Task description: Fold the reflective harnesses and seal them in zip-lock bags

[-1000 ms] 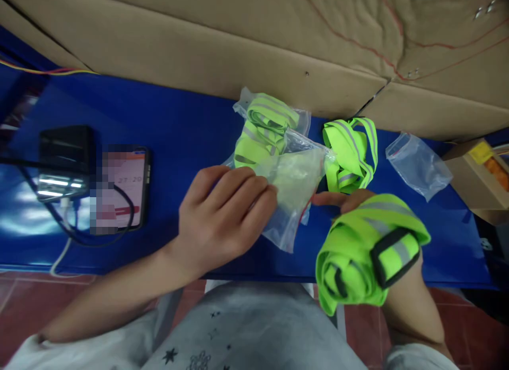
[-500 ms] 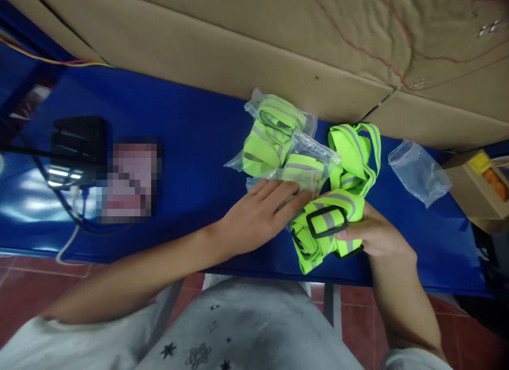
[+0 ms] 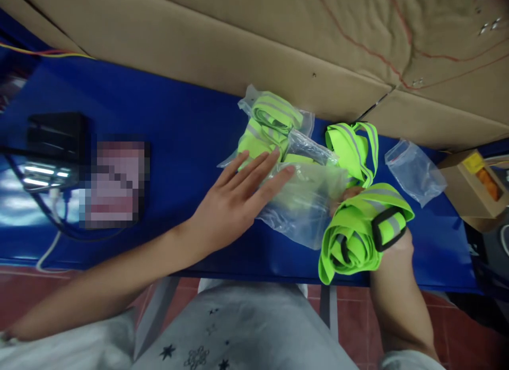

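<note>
My left hand (image 3: 230, 205) is open, its fingers spread over a clear plastic bag (image 3: 302, 216) and the bagged lime reflective belts (image 3: 274, 113) beside it. A rolled lime reflective belt (image 3: 353, 248) with grey stripes and a black buckle is gripped in my right hand (image 3: 400, 253). The roll hides most of that hand. Its fingertips show at the bag's right edge, where I cannot tell whether they pinch the plastic. Behind the roll, a looped, unbagged reflective belt (image 3: 352, 150) lies on the blue tabletop (image 3: 186, 126).
To the right lie another clear bag (image 3: 415, 171) and an open cardboard box (image 3: 473, 184) with something orange inside. At the left, a black device (image 3: 55, 139) with cables stands near a blurred pinkish item (image 3: 119, 184). A cardboard wall (image 3: 222, 46) runs along the back.
My left hand has moved left and its fingers have spread. My right hand has shifted right with the rolled belt, which has turned. More of the clear bag now shows between the hands.
</note>
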The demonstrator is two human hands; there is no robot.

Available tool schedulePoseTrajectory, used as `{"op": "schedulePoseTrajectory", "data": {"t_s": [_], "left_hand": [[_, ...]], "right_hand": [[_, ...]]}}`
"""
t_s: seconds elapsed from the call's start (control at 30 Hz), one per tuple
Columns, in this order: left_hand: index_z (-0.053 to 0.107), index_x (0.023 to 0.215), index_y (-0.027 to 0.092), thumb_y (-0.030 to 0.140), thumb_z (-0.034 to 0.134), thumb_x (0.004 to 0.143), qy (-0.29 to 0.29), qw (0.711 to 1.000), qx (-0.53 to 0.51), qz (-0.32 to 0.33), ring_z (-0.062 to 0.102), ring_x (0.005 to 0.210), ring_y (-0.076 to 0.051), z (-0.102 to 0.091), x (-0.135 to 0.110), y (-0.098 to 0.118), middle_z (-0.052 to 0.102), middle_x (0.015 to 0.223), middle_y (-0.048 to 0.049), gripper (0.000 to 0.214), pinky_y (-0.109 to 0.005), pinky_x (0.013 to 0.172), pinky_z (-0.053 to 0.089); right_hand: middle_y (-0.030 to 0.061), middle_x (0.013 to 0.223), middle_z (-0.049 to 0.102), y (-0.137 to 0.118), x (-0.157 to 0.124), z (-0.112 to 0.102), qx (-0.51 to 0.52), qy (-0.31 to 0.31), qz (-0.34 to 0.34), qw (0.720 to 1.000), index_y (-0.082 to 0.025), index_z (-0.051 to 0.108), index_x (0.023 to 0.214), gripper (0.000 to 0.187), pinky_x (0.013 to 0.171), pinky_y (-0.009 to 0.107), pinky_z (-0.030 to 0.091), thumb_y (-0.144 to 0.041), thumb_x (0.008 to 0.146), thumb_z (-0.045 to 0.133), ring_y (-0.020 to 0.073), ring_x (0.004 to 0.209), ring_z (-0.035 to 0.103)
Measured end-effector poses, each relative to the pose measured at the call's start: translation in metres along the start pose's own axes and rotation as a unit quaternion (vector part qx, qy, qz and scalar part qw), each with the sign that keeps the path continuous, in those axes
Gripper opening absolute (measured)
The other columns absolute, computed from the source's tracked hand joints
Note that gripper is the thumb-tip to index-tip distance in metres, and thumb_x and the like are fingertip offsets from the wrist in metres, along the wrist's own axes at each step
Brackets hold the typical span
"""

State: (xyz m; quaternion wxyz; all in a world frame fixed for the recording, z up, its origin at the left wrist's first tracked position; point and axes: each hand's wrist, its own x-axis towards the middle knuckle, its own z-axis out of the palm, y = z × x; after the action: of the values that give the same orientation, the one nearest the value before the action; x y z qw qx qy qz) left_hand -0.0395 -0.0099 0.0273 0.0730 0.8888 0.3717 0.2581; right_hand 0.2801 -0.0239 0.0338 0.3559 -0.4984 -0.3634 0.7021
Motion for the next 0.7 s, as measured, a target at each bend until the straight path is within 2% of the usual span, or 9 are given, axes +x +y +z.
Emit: {"op": "schedulePoseTrajectory", "data": {"t_s": [0.07, 0.13, 0.2, 0.27, 0.33, 0.4, 0.5, 0.6, 0.7], "left_hand": [[0.022, 0.164, 0.028, -0.001, 0.043, 0.096, 0.037, 0.996, 0.081, 0.004, 0.034, 0.157, -0.027, -0.003, 0.001, -0.002, 0.037, 0.167, -0.0145, 0.077, -0.059, 0.13, 0.025], [0.024, 0.164, 0.033, -0.002, 0.046, 0.095, 0.04, 0.991, 0.129, 0.0, 0.031, 0.158, -0.028, -0.007, 0.001, -0.009, 0.033, 0.169, -0.0118, 0.08, -0.063, 0.13, 0.018], [0.022, 0.165, 0.033, -0.004, 0.047, 0.093, -0.014, 0.992, 0.127, -0.001, 0.026, 0.16, -0.029, -0.012, -0.001, -0.017, 0.027, 0.171, -0.0114, 0.085, -0.064, 0.13, 0.017], [0.013, 0.167, 0.029, 0.0, 0.053, 0.092, -0.096, 0.992, 0.079, -0.002, 0.019, 0.161, -0.033, -0.018, -0.005, -0.024, 0.017, 0.174, -0.0152, 0.09, -0.064, 0.128, 0.021], [0.002, 0.168, 0.025, 0.016, 0.066, 0.091, -0.161, 0.987, 0.018, -0.007, 0.011, 0.162, -0.038, -0.023, -0.008, -0.028, 0.005, 0.175, -0.0179, 0.1, -0.066, 0.126, 0.023], [-0.003, 0.168, 0.026, 0.037, 0.077, 0.087, -0.174, 0.985, -0.017, -0.006, 0.005, 0.162, -0.04, -0.025, -0.01, -0.031, -0.004, 0.175, -0.0169, 0.114, -0.066, 0.127, 0.02], [0.006, 0.168, 0.028, 0.05, 0.078, 0.086, -0.136, 0.99, 0.021, -0.034, 0.008, 0.162, -0.042, -0.018, -0.009, -0.04, 0.002, 0.176, -0.0146, 0.112, -0.066, 0.128, 0.012], [0.014, 0.168, 0.021, 0.048, 0.075, 0.089, -0.155, 0.981, 0.072, -0.093, 0.019, 0.16, -0.043, -0.011, -0.01, -0.049, 0.021, 0.173, -0.017, 0.103, -0.068, 0.127, 0.012], [0.011, 0.167, 0.015, 0.054, 0.076, 0.087, -0.148, 0.98, 0.089, -0.096, 0.015, 0.16, -0.045, -0.018, -0.012, -0.041, 0.014, 0.173, -0.023, 0.111, -0.07, 0.126, 0.013]], "right_hand": [[0.0039, 0.096, 0.08, -0.002, -0.002, -0.002, 0.03, 0.007, -0.015, 0.999, -0.026, 0.078, 0.101, 0.048, 0.076, 0.034, 0.063, -0.036, 0.056, 0.092, 0.0245, 0.083, 0.076], [0.0038, 0.094, 0.081, -0.005, -0.001, 0.002, 0.026, 0.018, -0.026, 0.999, -0.026, 0.078, 0.104, 0.052, 0.072, 0.034, 0.063, -0.033, 0.055, 0.094, 0.0243, 0.078, 0.076], [0.0023, 0.091, 0.081, -0.007, 0.003, 0.011, 0.003, 0.027, -0.027, 0.999, -0.026, 0.079, 0.101, 0.055, 0.071, 0.033, 0.063, -0.029, 0.049, 0.097, 0.0231, 0.076, 0.075], [0.0007, 0.092, 0.081, -0.009, 0.008, 0.02, -0.017, 0.023, -0.022, 0.999, -0.025, 0.08, 0.098, 0.054, 0.075, 0.032, 0.064, -0.023, 0.048, 0.098, 0.0213, 0.078, 0.076], [0.0013, 0.094, 0.081, -0.009, 0.012, 0.025, -0.035, -0.013, -0.014, 0.999, -0.024, 0.079, 0.099, 0.051, 0.077, 0.032, 0.064, -0.021, 0.052, 0.097, 0.0208, 0.082, 0.076], [0.0022, 0.096, 0.08, -0.009, 0.014, 0.025, -0.046, -0.065, -0.007, 0.997, -0.023, 0.079, 0.103, 0.049, 0.077, 0.031, 0.063, -0.023, 0.057, 0.095, 0.0207, 0.084, 0.076], [0.0011, 0.093, 0.08, -0.01, 0.012, 0.021, -0.052, -0.108, -0.015, 0.993, -0.024, 0.078, 0.103, 0.047, 0.073, 0.029, 0.062, -0.025, 0.058, 0.095, 0.0197, 0.081, 0.075], [0.0016, 0.095, 0.08, -0.011, 0.009, 0.018, -0.073, -0.097, -0.014, 0.993, -0.023, 0.079, 0.104, 0.046, 0.074, 0.028, 0.062, -0.022, 0.06, 0.094, 0.0196, 0.081, 0.075], [0.0006, 0.103, 0.08, -0.011, 0.01, 0.02, -0.083, -0.07, -0.03, 0.994, -0.025, 0.079, 0.107, 0.045, 0.082, 0.025, 0.062, -0.015, 0.065, 0.091, 0.0168, 0.089, 0.075]]}}
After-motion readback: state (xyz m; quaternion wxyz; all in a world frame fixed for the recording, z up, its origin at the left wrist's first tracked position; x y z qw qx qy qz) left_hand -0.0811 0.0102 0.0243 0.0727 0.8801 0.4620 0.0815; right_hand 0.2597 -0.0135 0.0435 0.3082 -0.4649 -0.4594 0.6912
